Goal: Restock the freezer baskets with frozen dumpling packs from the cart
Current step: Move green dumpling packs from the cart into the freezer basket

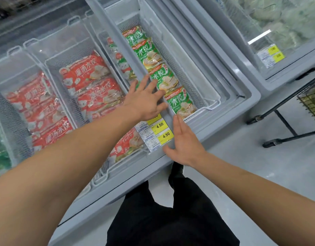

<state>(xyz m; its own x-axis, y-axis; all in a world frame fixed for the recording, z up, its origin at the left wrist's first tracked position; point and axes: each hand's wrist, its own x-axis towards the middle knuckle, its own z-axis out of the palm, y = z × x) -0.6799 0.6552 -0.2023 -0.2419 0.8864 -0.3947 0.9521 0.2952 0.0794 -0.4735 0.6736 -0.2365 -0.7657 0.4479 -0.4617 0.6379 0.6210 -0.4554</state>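
Head view, looking down into open chest freezer [229, 110]. Left hand [146, 102] stretched forward, fingers spread and straight, holding nothing, fingertips over divider between two wire baskets, just touching or hovering above green dumpling packs [162, 75], cannot tell which. Right hand [184, 142] nearer the body, fingers straight and together, thumb out, empty, flat against freezer front rim beside yellow price tags [162, 130] marked 4.50. Green packs lined in a single row in right basket [194, 93], just beyond both hands, nearest pack right ahead of right fingertips. Red dumpling packs [89, 86] stacked in baskets left of left hand, more partly hidden under left forearm. Cart [309, 102] well off to the right of right hand, only black frame and wire corner showing, contents unclear. Second freezer [277, 38] beyond cart, far right. Dark trousers below between forearms.
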